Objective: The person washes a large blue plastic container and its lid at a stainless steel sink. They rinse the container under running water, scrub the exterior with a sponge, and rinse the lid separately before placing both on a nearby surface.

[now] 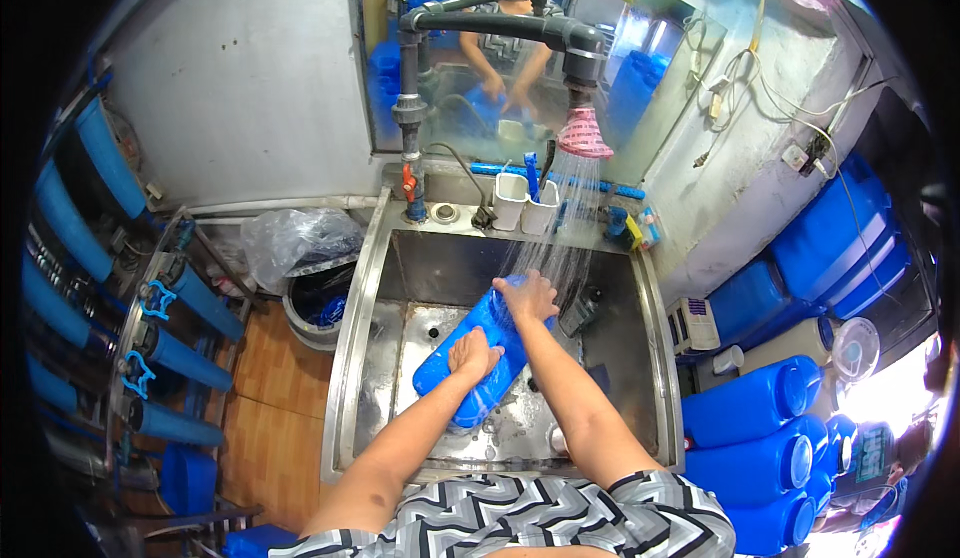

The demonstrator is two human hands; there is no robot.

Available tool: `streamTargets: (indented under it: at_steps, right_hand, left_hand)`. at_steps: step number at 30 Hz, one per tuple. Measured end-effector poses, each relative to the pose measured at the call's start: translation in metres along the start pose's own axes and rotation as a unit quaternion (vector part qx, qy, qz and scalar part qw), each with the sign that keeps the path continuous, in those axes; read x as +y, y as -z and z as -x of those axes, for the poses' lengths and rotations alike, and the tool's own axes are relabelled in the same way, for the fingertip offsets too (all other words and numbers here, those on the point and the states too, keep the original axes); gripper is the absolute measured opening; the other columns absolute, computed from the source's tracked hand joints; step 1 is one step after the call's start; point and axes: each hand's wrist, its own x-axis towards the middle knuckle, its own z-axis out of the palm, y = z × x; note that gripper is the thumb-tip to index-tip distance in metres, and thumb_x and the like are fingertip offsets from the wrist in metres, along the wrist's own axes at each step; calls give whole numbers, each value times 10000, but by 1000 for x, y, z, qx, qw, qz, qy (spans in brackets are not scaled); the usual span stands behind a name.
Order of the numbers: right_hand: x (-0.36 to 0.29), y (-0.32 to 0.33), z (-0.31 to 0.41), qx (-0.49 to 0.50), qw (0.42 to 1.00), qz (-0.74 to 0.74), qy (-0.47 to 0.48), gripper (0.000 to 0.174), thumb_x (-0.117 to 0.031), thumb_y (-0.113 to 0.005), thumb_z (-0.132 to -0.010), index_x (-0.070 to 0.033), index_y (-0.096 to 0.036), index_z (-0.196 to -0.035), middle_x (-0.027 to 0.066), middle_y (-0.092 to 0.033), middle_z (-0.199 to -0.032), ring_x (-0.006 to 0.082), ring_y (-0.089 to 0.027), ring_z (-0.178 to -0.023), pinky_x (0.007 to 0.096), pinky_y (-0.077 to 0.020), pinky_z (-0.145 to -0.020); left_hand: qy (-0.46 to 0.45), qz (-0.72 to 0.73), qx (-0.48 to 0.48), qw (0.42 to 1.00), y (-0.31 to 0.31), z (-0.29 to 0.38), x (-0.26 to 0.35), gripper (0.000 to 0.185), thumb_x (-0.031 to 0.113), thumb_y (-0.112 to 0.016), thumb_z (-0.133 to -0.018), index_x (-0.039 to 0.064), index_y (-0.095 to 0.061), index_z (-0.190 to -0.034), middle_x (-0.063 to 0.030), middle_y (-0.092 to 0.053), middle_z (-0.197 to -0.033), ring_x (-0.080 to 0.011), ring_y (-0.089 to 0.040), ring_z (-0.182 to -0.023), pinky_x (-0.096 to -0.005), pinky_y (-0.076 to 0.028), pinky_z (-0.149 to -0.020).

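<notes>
A wet blue plastic water container point(439, 370) lies slantwise over the bottom of a stainless steel sink point(360, 325). Fingers curled, my left hand point(474, 353) presses on its upper face near the middle; what sits under the palm is hidden. My right hand point(529, 299) grips the container's far end, beneath falling water. That water streams from an outlet wrapped in pink printed material point(583, 134), at the end of a dark grey pipe point(495, 26). A clear bottle point(581, 314) rests in the sink, right of the container.
Two white holders point(510, 201) with brushes stand on the sink's back ledge, beside a red-handled valve point(409, 181). Blue containers point(750, 400) are stacked at right. Left are a round bin point(315, 340) and blue filter housings point(191, 359). A mirror point(465, 119) backs the sink.
</notes>
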Motion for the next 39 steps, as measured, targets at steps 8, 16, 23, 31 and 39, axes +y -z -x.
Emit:
streamTargets:
  at_steps: [8, 16, 23, 31, 39]
  right_hand:
    - [7, -30, -15, -206, 830, -508, -105, 466, -250, -628, -839, 28, -518, -1197, 239, -606, -1140, 345, -625, -1000, 466, -513, -871]
    - [13, 55, -39, -655, 731, -183, 51, 258, -168, -568, -893, 67, -670, -875, 201, -693, -825, 318, -696, -705, 418, -585, -679]
    - [23, 51, -29, -182, 900, 14, 395, 222, -178, -590, -791, 27, -678, -793, 217, -686, -770, 315, -696, -689, 448, -567, -671]
    - [93, 18, 38, 4, 831, 83, 550, 220, -286, -560, -818, -73, -528, -861, 157, -632, -693, 339, -660, -658, 465, -522, -542]
    - [78, -16, 53, 59, 988, 36, 135, 254, -296, -505, -864, -61, -495, -962, 244, -662, -756, 381, -665, -631, 489, -498, -537]
  left_hand:
    - [157, 186, 164, 956, -44, -54, -6, 401, 243, -759, -704, -13, -605, -972, -220, -660, -1035, -354, -655, -938, -441, -513, -780]
    - [70, 552, 289, 779, -100, -159, -7, 358, 215, -732, -811, -51, -519, -918, -224, -630, -849, -263, -613, -549, -404, -504, -522]
    - [65, 603, 203, 768, -78, -153, 1, 363, 188, -676, -864, -82, -437, -905, -192, -598, -680, -255, -604, -475, -395, -480, -424]
    - [85, 594, 256, 758, -74, -132, 7, 422, 231, -647, -886, -109, -402, -938, -201, -608, -684, -264, -616, -492, -388, -497, -455]
    - [87, 590, 288, 749, -79, -134, 11, 427, 238, -615, -896, -121, -389, -940, -215, -606, -682, -290, -639, -521, -382, -518, -485]
